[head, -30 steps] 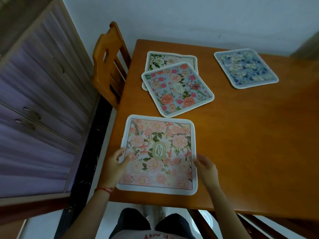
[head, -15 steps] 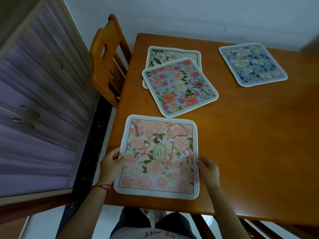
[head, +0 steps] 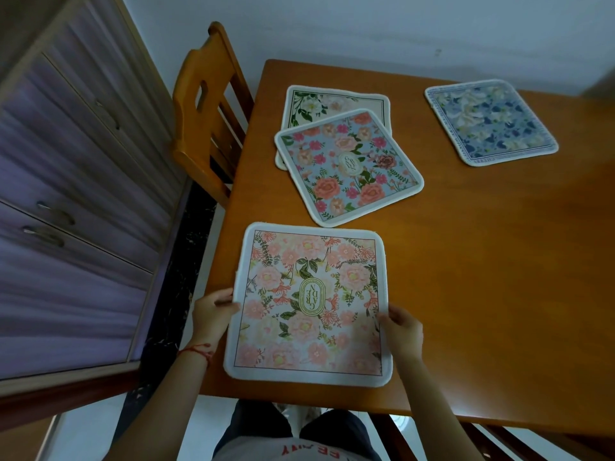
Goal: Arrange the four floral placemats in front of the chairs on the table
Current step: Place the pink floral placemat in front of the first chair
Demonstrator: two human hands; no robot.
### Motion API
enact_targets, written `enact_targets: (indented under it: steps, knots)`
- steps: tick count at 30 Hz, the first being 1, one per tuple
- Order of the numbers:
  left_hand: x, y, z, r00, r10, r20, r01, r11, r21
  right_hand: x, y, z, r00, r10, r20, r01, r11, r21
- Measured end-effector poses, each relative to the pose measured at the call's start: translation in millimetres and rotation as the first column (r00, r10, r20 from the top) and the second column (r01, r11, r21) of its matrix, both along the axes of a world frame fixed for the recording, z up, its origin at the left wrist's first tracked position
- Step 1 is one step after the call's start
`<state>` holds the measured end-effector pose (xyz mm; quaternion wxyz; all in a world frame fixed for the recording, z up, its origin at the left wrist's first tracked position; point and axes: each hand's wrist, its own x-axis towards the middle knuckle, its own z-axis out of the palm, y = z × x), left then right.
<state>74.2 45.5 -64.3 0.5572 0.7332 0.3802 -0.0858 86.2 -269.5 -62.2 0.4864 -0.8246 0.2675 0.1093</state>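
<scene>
A pink floral placemat [head: 312, 304] lies at the near left corner of the wooden table [head: 482, 277]. My left hand [head: 213, 309] grips its left edge and my right hand [head: 402, 329] grips its right edge. Farther back, a blue placemat with pink roses [head: 349, 166] lies skewed on top of a cream placemat with white flowers [head: 336, 103], hiding most of it. A dark blue floral placemat [head: 491, 121] lies alone at the far right.
A wooden chair [head: 209, 114] stands at the table's left side, beside the stacked mats. A cabinet with purple drawers [head: 76, 201] fills the left. Part of another chair [head: 499, 440] shows under the near edge. A white wall runs behind the table.
The pink placemat has slid a little toward the near edge with both hands still on its sides. The view has shifted slightly.
</scene>
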Motion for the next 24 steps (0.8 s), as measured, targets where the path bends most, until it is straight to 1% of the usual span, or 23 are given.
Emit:
enact_targets:
  steps: [4,9,17,24]
  knots:
    - [-4.5,-7.5,1.1,0.999,-0.052,0.010,0.052,0.998,-0.026,0.2,-0.4,1.1,1.000,0.001,-0.014,-0.001,1.000,-0.030]
    - [-6.3,-7.4,3.8,0.996,-0.080,0.027,0.080,0.997,-0.009,-1.5,-1.1,3.3,0.999,0.039,-0.009,-0.039,0.997,-0.063]
    - [-7.0,-5.3,12.5,0.994,-0.082,0.079,0.081,0.997,0.014,-8.9,0.6,14.5,0.993,0.058,0.107,-0.052,0.997,-0.057]
    - [-8.9,-4.8,16.6,0.988,-0.086,0.128,0.087,0.996,-0.003,-17.7,0.1,23.2,0.979,-0.003,0.202,0.010,0.999,-0.032]
